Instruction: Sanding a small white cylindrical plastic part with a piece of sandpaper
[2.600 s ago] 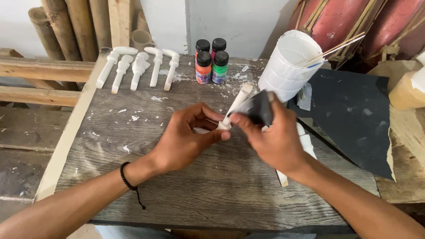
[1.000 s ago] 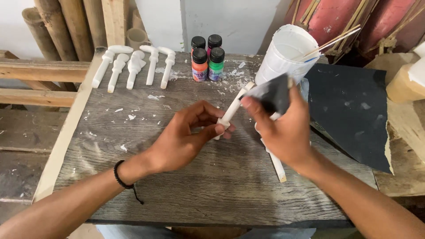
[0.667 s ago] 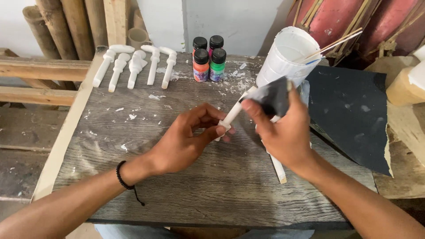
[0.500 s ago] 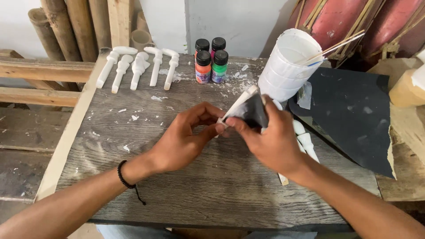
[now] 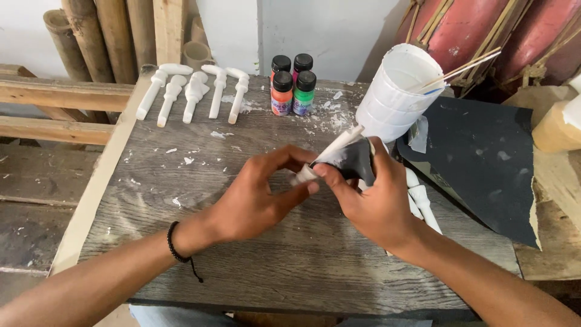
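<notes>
Over the middle of a grey wooden table (image 5: pixel 254 260), my left hand (image 5: pixel 254 200) pinches the near end of a thin white stick-shaped piece (image 5: pixel 336 147). My right hand (image 5: pixel 378 203) holds a small piece of dark sandpaper (image 5: pixel 354 160) wrapped against the lower part of that white piece. The far end of the piece points up and away toward a white plastic cup (image 5: pixel 396 97). Both hands meet at the piece's near end.
Several similar white pieces (image 5: pixel 193 91) lie in a row at the back left. Small paint bottles (image 5: pixel 293 85) stand at the back middle. The white cup holds thin sticks (image 5: pixel 460 68). A large dark sandpaper sheet (image 5: pixel 484 157) lies at right. More white pieces (image 5: pixel 420 203) lie under my right wrist.
My right hand has slid the sandpaper down the white piece toward my left hand, after being higher up near the piece's far end a second ago.
</notes>
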